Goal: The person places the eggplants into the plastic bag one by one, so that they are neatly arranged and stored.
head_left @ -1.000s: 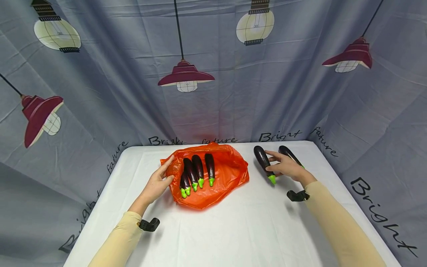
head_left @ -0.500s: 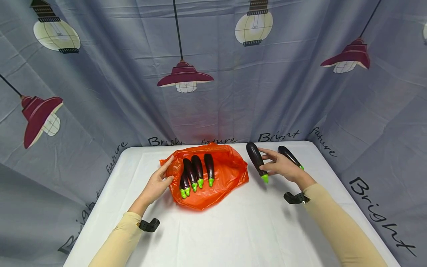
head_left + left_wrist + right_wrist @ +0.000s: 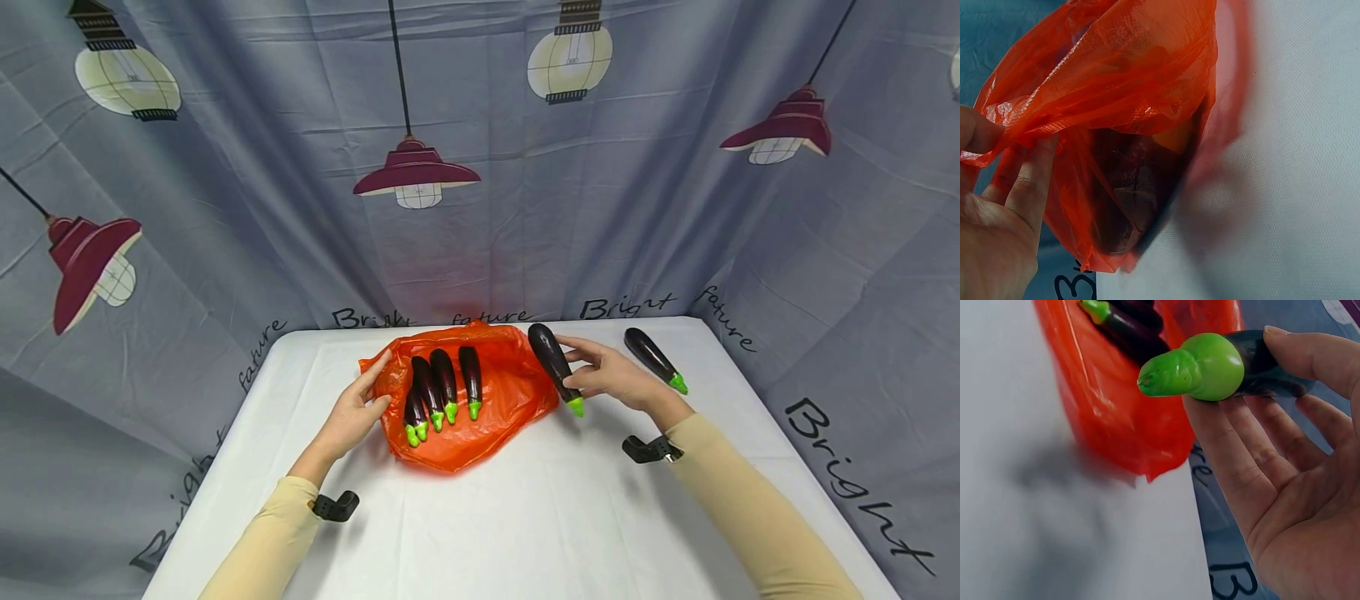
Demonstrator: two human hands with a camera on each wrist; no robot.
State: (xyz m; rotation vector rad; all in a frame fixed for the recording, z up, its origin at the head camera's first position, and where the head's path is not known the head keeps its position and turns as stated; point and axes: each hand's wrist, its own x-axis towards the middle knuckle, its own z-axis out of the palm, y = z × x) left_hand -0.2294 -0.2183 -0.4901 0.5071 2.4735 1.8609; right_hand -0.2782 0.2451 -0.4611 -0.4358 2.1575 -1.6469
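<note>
An orange-red plastic bag (image 3: 517, 383) lies spread on the white table, with several dark purple eggplants (image 3: 471, 375) side by side in it, their green stem ends toward me. My left hand (image 3: 352, 417) pinches the bag's left edge; in the left wrist view the thumb and fingers (image 3: 1032, 187) hold the thin plastic. My right hand (image 3: 615, 379) holds another eggplant (image 3: 551, 358) between thumb and fingertips, at the bag's right edge and above the table. In the right wrist view this eggplant's green stem end (image 3: 1210, 365) faces the camera.
One more eggplant (image 3: 652, 357) lies on the table (image 3: 487, 533) at the back right, beyond my right hand. Behind the table's back edge hangs a grey-blue curtain (image 3: 480, 250) printed with lamps and lettering. Each wrist carries a black camera mount (image 3: 335, 506).
My right hand has moved left with the eggplant, from near the other loose one to the bag's right edge. The left hand stays on the bag's left edge.
</note>
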